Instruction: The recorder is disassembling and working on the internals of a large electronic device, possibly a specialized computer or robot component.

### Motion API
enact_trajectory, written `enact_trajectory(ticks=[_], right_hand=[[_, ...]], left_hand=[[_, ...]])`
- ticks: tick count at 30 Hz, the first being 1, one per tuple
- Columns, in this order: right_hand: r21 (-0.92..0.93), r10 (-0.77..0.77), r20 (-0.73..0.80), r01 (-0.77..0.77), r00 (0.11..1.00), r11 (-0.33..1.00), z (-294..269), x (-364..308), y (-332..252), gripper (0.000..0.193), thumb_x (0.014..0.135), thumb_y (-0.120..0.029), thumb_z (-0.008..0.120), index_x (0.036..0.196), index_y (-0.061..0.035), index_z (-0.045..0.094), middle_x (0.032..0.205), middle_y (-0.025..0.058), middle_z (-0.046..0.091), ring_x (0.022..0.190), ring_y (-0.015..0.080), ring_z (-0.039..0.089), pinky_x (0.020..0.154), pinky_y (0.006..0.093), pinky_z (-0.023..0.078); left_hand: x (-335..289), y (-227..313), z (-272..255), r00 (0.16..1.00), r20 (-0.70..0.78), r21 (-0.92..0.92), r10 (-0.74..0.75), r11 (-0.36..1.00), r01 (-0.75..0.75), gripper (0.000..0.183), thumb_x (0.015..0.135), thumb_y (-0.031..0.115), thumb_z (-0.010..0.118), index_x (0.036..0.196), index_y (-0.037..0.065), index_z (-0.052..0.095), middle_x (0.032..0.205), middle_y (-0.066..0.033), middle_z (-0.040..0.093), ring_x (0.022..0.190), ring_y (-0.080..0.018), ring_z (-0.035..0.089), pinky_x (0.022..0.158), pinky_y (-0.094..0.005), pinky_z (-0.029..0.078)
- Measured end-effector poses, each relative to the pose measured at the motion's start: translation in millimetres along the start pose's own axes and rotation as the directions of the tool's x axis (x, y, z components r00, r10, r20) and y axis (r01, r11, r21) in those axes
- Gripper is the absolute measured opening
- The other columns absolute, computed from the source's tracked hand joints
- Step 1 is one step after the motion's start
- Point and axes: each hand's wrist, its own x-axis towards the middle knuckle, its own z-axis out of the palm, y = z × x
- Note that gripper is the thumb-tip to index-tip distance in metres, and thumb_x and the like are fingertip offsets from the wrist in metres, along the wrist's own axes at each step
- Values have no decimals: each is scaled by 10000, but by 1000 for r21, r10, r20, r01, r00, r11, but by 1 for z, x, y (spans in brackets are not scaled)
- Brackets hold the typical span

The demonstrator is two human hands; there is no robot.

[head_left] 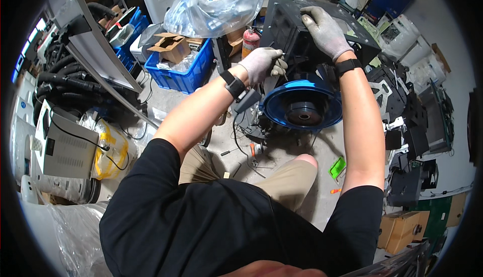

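My left hand (262,65), in a grey-white glove, is closed around a thin dark metal rod (284,70). The rod's lower end reaches down near the rim of a round blue disc-shaped part (274,102) with a black hub (303,112). Stretched over the top edge of a large black metal housing (287,20), my gloved right hand (324,31) lies with its fingers extended, touching it. The blue part sits at the housing's near side, below both hands. My left fingers partly hide what the rod's tip touches.
Tools lie on the floor between my legs, among them a small screwdriver (229,152). A bright green object (337,168) is by my right knee. To the left stand a blue crate (176,75) and a red fire extinguisher (250,43); black parts (407,131) pile up at right.
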Motion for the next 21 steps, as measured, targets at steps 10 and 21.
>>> enact_trajectory(ticks=[10, 21], right_hand=[[-3, -17, 13, 17, 1000, 1000, -1, -1, 1, 388, 1002, -378, 505, 1219, -99, 664, 1276, 138, 651, 1218, 329, 594, 1031, 441, 464], [-1, 9, 8, -9, 1000, 1000, -4, -2, -5, 378, 999, -373, 512, 1210, -103, 670, 1268, 134, 653, 1211, 322, 599, 1034, 441, 463]], left_hand=[[-21, -10, -22, 712, 426, 892, 558, -129, -432, 357, 1012, 271, 539, 1276, 38, 593, 904, -213, 700, 861, -390, 692, 789, -451, 550], [3, 11, -21, 895, 120, 847, 430, 425, -318, 368, 1027, 320, 561, 899, 3, 699, 677, -98, 662, 662, -206, 670, 627, -362, 524]])
